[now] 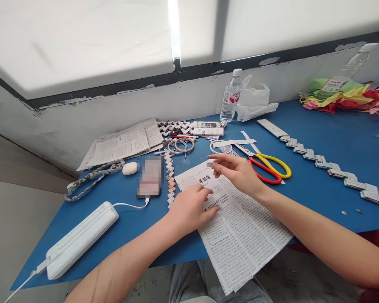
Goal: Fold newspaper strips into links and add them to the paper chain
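Observation:
My right hand (235, 171) pinches a small folded piece of newspaper (210, 163) between thumb and fingertips, above the top of a newspaper sheet (240, 235). My left hand (191, 207) hovers over or rests on the sheet's left part; its thumb and fingers are bent but apart, and I see nothing held in them. The sheet hangs past the table's front edge. A zigzag woven paper strip (170, 179) lies just left of the sheet, partly behind my left hand. Scissors (270, 168) with red and yellow handles lie beyond my right wrist.
On the left are a phone (149, 176) on a cable, a white power strip (82, 240), an earbud case (129, 168) and stacked newspapers (123, 143). A water bottle (231, 97) stands at the back. A long folded-paper chain (322, 164) runs along the right.

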Demonstrator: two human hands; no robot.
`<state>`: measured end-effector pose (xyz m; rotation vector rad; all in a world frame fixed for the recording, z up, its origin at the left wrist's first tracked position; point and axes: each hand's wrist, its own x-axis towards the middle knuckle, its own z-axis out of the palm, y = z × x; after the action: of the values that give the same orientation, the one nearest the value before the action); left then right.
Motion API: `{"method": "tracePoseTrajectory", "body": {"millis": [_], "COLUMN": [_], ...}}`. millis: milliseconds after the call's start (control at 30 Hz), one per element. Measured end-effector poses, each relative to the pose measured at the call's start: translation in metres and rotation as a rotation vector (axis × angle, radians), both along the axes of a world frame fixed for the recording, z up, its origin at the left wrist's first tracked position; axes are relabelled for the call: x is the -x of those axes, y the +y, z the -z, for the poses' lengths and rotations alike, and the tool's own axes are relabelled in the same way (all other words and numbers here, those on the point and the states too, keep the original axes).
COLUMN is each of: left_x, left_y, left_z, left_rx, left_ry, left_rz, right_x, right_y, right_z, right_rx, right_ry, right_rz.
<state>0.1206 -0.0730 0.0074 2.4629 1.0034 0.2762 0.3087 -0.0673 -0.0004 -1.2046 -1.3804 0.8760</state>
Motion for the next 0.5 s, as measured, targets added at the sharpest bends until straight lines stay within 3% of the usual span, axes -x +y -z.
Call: {"method": "tracePoseTrajectory", "body": {"millis": [67, 133, 233, 333, 500], "left_x": [0.000, 0.001, 0.004, 0.007, 0.007], "left_y": [0.000, 0.004, 0.013, 0.021, 0.024], "left_z": [0.003, 0.003, -0.003, -0.010, -0.013], "left_rx": [0.009, 0.115, 0.460, 0.745, 0.862], "left_ry": [0.001, -0.112, -0.426, -0.680, -0.795], "left_rz": [0.043, -0.018, -0.146, -0.194, -0.171], "right_x": [0.001, 0.002, 0.002, 0.001, 0.000], "right_y": [0.001, 0.000, -0.002, -0.004, -0.007], "right_z": [0.001, 0.001, -0.002, -0.006, -0.010], "right_rx": [0.042, 0.076, 0.113, 0.128, 0.067], "right_ry": [0.002, 0.011, 0.068, 0.150, 0.223], "right_rz": [-0.026, -0.044, -0.059, -0.079, -0.146]}}
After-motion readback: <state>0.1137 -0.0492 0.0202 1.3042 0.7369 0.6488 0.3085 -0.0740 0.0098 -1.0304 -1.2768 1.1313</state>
